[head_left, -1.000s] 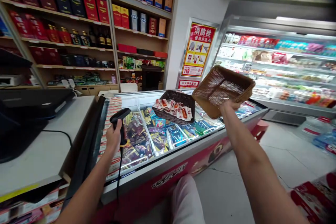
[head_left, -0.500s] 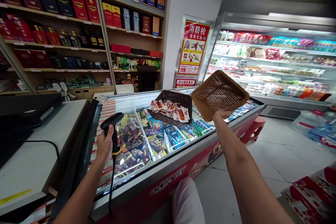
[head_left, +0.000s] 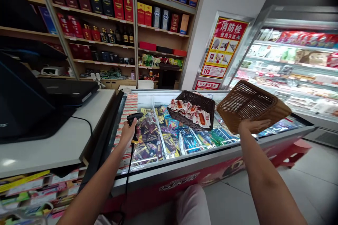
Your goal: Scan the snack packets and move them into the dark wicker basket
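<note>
My left hand [head_left: 128, 132] is wrapped round the handle of a black barcode scanner [head_left: 135, 116], held over the left end of a chest freezer [head_left: 185, 168]. Its cord hangs down the freezer's front. My right hand [head_left: 253, 126] holds a light-brown wicker basket [head_left: 245, 102] by its near side, fingers stretched along the outside. This basket is tilted, and I see nothing in it. Between my hands a dark-brown wicker basket [head_left: 212, 110] rests on the freezer's glass top. Several small wrapped sausages [head_left: 188, 110] lie inside it.
Packaged ice creams [head_left: 148, 137] show through the freezer glass. A white counter [head_left: 66, 137] with a black terminal [head_left: 21, 102] stands at left. Shelves [head_left: 105, 17] of boxes and bottles line the back. A red stool [head_left: 293, 151] and a refrigerated display [head_left: 298, 63] are at right.
My view has turned left, bringing more of the counter into sight. The right hand has shifted along the light-brown basket, which now tilts differently. The scanner stays in my left hand.
</note>
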Tool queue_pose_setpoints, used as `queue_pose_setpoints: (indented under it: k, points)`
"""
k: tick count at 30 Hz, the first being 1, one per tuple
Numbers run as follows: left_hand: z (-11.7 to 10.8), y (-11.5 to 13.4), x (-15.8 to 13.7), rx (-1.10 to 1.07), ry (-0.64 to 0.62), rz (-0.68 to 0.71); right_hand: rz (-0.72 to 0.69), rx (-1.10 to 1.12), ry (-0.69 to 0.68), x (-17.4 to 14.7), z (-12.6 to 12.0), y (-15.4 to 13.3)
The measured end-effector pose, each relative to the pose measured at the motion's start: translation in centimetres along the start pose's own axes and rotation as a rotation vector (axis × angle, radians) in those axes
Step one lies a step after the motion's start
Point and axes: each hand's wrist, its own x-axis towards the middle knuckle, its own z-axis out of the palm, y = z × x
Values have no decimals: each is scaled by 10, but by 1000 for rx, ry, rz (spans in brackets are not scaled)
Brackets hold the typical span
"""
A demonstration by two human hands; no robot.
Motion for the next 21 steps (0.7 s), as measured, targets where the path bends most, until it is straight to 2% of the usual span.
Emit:
queue_pose_setpoints:
  k: [2,4,7,8,10,13,15,18,19,20,21]
  points:
    - [-3,1,1,118,52,10,72,15,-17,-1,0,4]
    - [-6,1,1,241,122,15,36,70,9,-19,-9,-3]
    - [-7,0,-3,359,185,5,-255,228,39,-87,-40,-44]
    - [-6,0,-5,378,187,2,-369,298,-67,-119,-53,-65]
    - [-4,2,-7,399,184,-10,-525,452,-389,-190,-82,-111]
    - [-14,13,-10,408,178,-15,-647,637,-901,-290,-124,-176]
    - [-37,24,-20,399,168,35,-676,738,-1103,-338,-144,-209]
    - [-97,22,-55,341,164,211,-657,834,-1229,-378,-158,-237]
    - [-120,13,-68,299,228,265,-636,855,-1239,-384,-160,-242]
    - [-143,0,-81,173,419,312,-612,870,-1241,-388,-161,-244]
    - [-165,-17,-92,59,644,286,-586,879,-1240,-390,-163,-245]
